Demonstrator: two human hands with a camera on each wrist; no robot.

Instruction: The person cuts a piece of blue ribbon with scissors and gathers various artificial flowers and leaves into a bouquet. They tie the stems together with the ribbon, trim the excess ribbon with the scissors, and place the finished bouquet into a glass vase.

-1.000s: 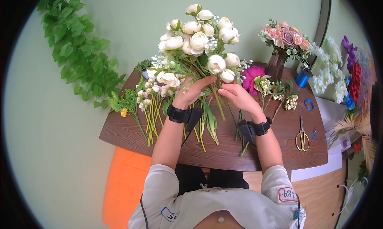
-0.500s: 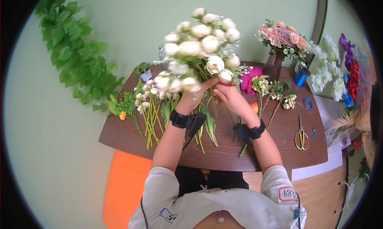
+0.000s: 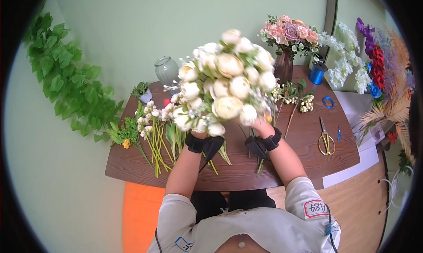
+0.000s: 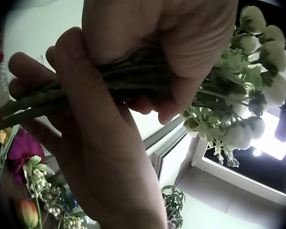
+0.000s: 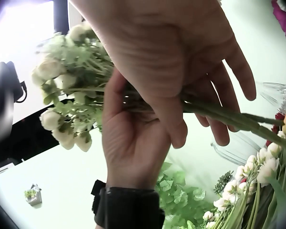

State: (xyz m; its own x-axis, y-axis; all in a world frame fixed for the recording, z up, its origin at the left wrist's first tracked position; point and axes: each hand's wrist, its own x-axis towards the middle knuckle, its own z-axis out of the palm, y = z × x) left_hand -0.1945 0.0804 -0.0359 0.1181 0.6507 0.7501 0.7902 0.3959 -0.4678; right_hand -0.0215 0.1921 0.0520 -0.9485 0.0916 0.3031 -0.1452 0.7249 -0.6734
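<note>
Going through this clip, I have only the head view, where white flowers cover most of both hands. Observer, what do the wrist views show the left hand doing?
Observer: The left hand is gripping the green stems just below the white flowers.
Operator: My view hides that grip. Where is the right hand by comparison?
Observer: The left wrist view shows the right hand farther down the same stems, away from the flowers.
</note>
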